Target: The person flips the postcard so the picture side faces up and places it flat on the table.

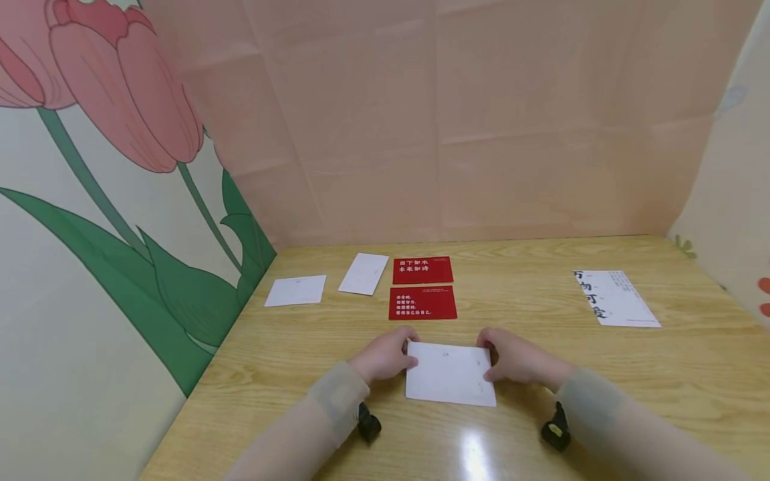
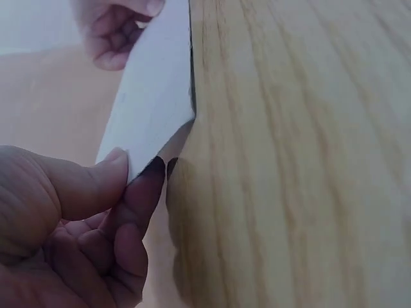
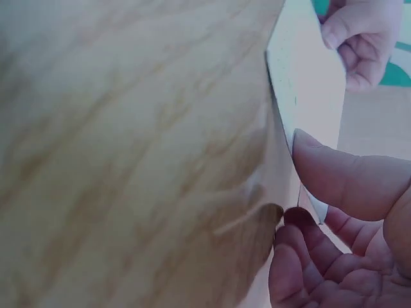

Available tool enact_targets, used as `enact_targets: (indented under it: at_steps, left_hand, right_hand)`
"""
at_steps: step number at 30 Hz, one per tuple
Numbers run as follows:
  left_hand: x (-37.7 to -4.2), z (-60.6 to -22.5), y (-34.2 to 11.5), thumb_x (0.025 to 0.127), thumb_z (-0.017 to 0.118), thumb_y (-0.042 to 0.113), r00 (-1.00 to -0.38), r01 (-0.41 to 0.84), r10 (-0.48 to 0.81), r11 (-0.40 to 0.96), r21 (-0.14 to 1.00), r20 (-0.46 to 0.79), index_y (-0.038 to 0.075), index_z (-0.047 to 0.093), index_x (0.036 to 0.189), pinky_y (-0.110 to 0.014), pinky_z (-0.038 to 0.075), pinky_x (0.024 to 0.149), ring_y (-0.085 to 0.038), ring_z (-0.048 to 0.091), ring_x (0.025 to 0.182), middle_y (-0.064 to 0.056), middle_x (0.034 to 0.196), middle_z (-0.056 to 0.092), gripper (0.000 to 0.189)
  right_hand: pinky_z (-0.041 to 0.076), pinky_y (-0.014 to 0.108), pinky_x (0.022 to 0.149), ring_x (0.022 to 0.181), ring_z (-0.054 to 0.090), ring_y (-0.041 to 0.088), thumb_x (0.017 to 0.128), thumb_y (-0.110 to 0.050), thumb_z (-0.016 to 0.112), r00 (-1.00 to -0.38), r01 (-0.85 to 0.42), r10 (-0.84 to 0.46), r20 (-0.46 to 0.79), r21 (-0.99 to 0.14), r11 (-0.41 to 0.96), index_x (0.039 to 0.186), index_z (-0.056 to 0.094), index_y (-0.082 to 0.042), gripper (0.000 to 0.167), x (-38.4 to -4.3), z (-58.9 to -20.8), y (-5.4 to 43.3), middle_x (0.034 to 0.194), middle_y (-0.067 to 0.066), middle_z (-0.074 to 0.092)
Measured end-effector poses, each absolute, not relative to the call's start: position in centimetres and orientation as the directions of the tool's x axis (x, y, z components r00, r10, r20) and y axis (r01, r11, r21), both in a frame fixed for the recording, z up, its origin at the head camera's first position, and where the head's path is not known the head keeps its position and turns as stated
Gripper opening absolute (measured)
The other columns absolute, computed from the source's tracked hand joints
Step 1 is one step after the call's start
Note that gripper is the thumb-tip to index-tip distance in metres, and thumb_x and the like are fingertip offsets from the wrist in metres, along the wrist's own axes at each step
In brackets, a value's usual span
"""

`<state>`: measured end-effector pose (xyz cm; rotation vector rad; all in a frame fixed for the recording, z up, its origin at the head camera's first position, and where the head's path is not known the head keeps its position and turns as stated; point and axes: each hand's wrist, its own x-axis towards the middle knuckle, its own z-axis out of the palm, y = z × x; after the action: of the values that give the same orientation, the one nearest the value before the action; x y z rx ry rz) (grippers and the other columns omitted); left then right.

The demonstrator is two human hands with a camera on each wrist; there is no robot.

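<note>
Presently, white card between left grip and right grip, each pinching side edge.

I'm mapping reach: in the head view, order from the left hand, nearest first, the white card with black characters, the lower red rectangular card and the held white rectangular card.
1. Held white card: gripped by the left hand.
2. Lower red card: ahead, slightly right.
3. White card with black characters: far right.
</note>
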<state>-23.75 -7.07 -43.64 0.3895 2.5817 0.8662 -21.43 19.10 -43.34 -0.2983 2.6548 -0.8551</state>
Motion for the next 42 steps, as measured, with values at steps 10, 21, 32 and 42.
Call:
enact_targets:
  at_steps: [10, 21, 32, 42]
  left_hand:
    - [-23.9, -43.7, -7.4, 0.088, 0.071, 0.018, -0.894, 0.078, 0.361, 0.710, 0.700, -0.267, 0.019, 0.058, 0.118, -0.033, 0.045, 0.065, -0.019, 0.053, 0.078, -0.003, 0.090, 0.055, 0.033]
    - [-23.9, -43.5, -7.5, 0.088, 0.072, 0.019, -0.924, -0.039, 0.295, 0.560, 0.827, -0.243, 0.020, 0.057, 0.119, -0.031, 0.044, 0.063, -0.021, 0.051, 0.077, -0.006, 0.092, 0.054, 0.034]
    - [-24.0, -43.4, -7.5, 0.087, 0.072, 0.024, -0.937, -0.120, 0.245, 0.446, 0.887, -0.250, 0.020, 0.056, 0.118, -0.030, 0.047, 0.070, -0.020, 0.056, 0.083, -0.006, 0.095, 0.057, 0.035]
    - [-23.7, -43.2, -7.8, 0.091, 0.066, 0.032, -0.932, -0.121, 0.276, 0.376, 0.919, -0.235, 0.014, 0.060, 0.110, -0.036, 0.047, 0.081, -0.025, 0.059, 0.090, -0.003, 0.095, 0.061, 0.027]
  right_hand:
    - [0.045, 0.036, 0.072, 0.083, 0.053, 0.023, 0.082, -0.012, 0.076, -0.915, 0.057, -0.256, -0.312, -0.728, 0.683, 0.114, 0.051, -0.010, 0.040, -21.2, -43.3, 19.7, 0.094, 0.009, 0.055]
    - [0.055, 0.039, 0.071, 0.084, 0.059, 0.026, 0.087, -0.014, 0.071, -0.912, 0.167, -0.273, -0.307, -0.883, 0.438, 0.131, 0.040, -0.009, 0.054, -20.9, -43.0, 20.4, 0.101, 0.016, 0.049]
    - [0.054, 0.041, 0.075, 0.088, 0.058, 0.028, 0.087, -0.010, 0.071, -0.919, 0.169, -0.279, -0.280, -0.917, 0.362, 0.132, 0.038, -0.005, 0.056, -21.0, -42.3, 20.7, 0.105, 0.017, 0.049]
    - [0.055, 0.040, 0.076, 0.090, 0.057, 0.029, 0.087, -0.010, 0.071, -0.941, 0.114, -0.257, -0.221, -0.920, 0.375, 0.132, 0.040, -0.006, 0.055, -21.1, -41.8, 21.0, 0.108, 0.018, 0.048]
